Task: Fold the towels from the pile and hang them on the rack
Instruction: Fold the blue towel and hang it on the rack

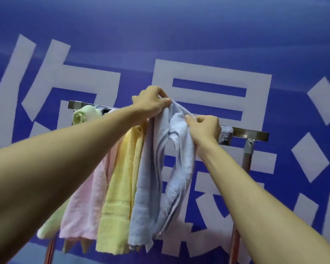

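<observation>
The left grip [152,101] and right grip [204,128] pinch the nubbly pale-blue terry towel [145,197], flat steel rack bar [255,134] at its three o'clock.

I see the metal rack [255,134] bar running left to right, with a green towel [84,115], a pink towel [84,206] and a yellow towel [120,197] hanging side by side on it. Just right of the yellow one, the light blue towel [171,168] hangs bunched, its top pinched by my left hand [151,103] and right hand [204,128].
</observation>
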`<state>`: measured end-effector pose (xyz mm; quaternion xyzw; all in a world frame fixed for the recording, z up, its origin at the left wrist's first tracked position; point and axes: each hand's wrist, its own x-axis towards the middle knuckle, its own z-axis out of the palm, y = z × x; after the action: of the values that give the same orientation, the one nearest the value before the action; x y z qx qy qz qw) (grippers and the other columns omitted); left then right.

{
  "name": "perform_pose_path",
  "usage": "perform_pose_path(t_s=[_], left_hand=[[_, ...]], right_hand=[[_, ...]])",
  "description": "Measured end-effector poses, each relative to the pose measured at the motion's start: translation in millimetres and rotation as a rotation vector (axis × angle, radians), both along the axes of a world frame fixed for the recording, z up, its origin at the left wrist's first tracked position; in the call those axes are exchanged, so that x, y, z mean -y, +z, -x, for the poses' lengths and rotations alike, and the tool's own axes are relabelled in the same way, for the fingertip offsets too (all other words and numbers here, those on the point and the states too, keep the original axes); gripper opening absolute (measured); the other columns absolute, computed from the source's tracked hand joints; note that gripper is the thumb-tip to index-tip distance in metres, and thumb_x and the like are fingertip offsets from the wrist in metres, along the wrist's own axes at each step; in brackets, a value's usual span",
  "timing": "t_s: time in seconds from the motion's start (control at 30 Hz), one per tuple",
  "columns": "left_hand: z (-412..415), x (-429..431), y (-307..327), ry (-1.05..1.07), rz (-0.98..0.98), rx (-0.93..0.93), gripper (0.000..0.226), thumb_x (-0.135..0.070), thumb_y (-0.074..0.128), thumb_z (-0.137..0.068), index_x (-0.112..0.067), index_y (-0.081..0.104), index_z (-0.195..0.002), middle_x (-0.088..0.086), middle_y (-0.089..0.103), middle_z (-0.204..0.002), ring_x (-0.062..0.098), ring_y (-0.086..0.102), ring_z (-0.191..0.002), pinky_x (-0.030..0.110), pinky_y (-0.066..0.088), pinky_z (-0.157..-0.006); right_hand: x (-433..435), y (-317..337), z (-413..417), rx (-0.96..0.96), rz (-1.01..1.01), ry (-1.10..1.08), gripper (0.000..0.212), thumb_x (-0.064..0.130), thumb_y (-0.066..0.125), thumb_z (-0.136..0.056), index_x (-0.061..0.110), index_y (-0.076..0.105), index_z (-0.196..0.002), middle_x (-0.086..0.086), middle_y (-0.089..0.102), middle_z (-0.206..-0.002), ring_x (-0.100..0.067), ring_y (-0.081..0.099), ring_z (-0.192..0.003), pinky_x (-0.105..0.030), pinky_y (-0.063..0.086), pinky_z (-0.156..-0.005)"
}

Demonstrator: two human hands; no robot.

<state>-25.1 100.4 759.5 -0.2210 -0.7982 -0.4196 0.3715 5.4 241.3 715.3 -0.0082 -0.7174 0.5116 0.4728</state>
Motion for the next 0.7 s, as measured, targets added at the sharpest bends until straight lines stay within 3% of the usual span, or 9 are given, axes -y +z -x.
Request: perform_pose_path(t_s=[0.1,0.23,0.3,0.43,0.5,0.57,0.7], left_hand=[[14.5,-5.1,-1.1,0.082,0.074,0.024,0.018,-0.039,0.057,-0.09,-0.025,0.066,-0.098,-0.001,0.066,-0.105,0.021,0.054,-0.103,0.038,0.024,-0.094],[31.0,-8.3,-7.8,0.127,0.19,0.056,0.02,-0.041,0.059,-0.089,-0.024,0.066,-0.096,-0.001,0.064,-0.102,0.02,0.049,-0.096,0.041,0.022,-0.098],[33.6,-4.2,-10.1,0.093,0.234,0.073,0.019,-0.043,0.059,-0.089,-0.025,0.065,-0.094,-0.003,0.061,-0.097,0.019,0.047,-0.092,0.041,0.023,-0.095],[34.4,0.4,-13.0,0.101,0.355,0.067,0.018,-0.041,0.055,-0.092,-0.026,0.065,-0.096,-0.003,0.063,-0.098,0.018,0.048,-0.09,0.036,0.02,-0.084],[34.0,-2.7,-14.7,0.131,0.383,0.032,0.014,-0.033,0.053,-0.095,-0.026,0.065,-0.098,-0.004,0.062,-0.097,0.018,0.048,-0.09,0.036,0.018,-0.084],[33.9,-4.3,-16.6,0.14,0.399,0.006,0.012,-0.026,0.051,-0.096,-0.03,0.062,-0.094,-0.006,0.059,-0.093,0.018,0.049,-0.09,0.037,0.019,-0.086],[27.9,-3.3,-23.9,0.187,0.496,-0.05,0.034,-0.003,0.046,-0.089,-0.033,0.061,-0.088,-0.007,0.06,-0.084,0.019,0.051,-0.092,0.045,0.016,-0.104]], right_hand=[[-1.5,-8.9,11.4,0.01,-0.169,-0.148,0.045,0.028,0.06,-0.089,0.012,0.046,-0.049,-0.003,0.046,-0.053,-0.022,0.047,-0.054,-0.032,0.038,-0.052],[-5.1,-21.3,29.3,0.063,-0.254,-0.218,0.052,0.029,0.056,-0.092,0.016,0.039,-0.045,-0.012,0.045,-0.065,-0.028,0.048,-0.077,-0.029,0.031,-0.058],[-6.5,-26.1,31.7,0.105,-0.228,-0.199,0.054,0.032,0.056,-0.092,0.016,0.039,-0.044,-0.01,0.046,-0.068,-0.027,0.046,-0.072,-0.028,0.03,-0.058],[-10.2,-29.9,35.4,0.144,-0.131,-0.135,0.056,0.033,0.057,-0.092,0.014,0.039,-0.043,-0.001,0.039,-0.05,-0.019,0.04,-0.055,-0.029,0.034,-0.054],[-9.9,-35.1,39.5,0.168,-0.084,-0.089,0.051,0.03,0.057,-0.092,0.01,0.046,-0.047,-0.001,0.038,-0.052,-0.017,0.034,-0.053,-0.028,0.031,-0.054],[-8.2,-42.2,42.3,0.202,-0.056,-0.038,0.04,0.028,0.057,-0.092,0.0,0.061,-0.062,-0.004,0.042,-0.06,-0.016,0.035,-0.059,-0.028,0.029,-0.055],[-9.6,-45.6,44.4,0.253,-0.019,0.041,0.04,0.036,0.06,-0.09,-0.003,0.067,-0.085,-0.003,0.046,-0.064,-0.017,0.037,-0.062,-0.028,0.033,-0.058]])
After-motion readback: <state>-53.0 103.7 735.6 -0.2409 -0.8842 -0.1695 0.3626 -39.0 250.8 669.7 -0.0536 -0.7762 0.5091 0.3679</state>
